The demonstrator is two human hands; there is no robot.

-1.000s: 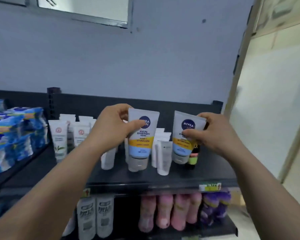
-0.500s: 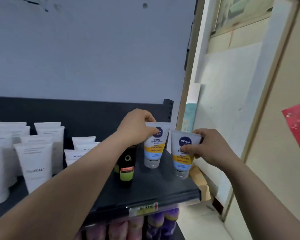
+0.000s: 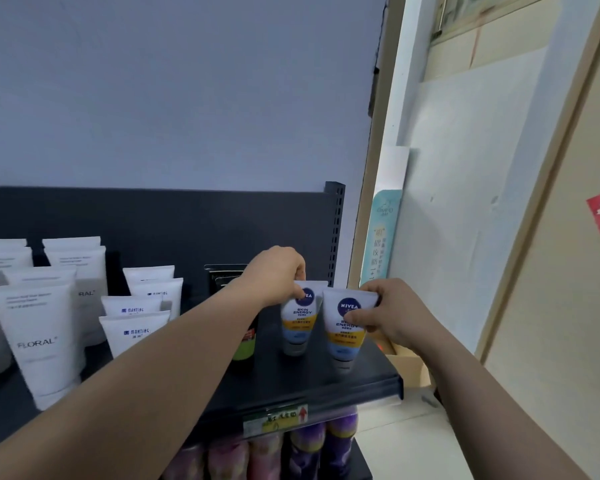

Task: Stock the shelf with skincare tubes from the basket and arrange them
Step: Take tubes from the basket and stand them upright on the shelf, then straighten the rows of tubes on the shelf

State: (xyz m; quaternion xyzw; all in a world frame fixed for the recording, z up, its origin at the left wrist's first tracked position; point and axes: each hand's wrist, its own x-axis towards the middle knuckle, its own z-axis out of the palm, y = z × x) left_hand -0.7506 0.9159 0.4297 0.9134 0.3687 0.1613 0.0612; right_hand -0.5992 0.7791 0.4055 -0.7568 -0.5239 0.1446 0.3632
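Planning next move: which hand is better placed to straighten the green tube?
Left, likely. The left hand grips the left Nivea tube beside the green tube; the right hand holds the right Nivea tube at the shelf end.

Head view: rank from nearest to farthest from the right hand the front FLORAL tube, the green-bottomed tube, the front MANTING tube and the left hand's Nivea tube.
1. left Nivea tube, in the left hand, beside the right hand and its right Nivea tube.
2. green-bottomed tube, further left.
3. front MANTING tube, mid-shelf.
4. front FLORAL tube, far left.
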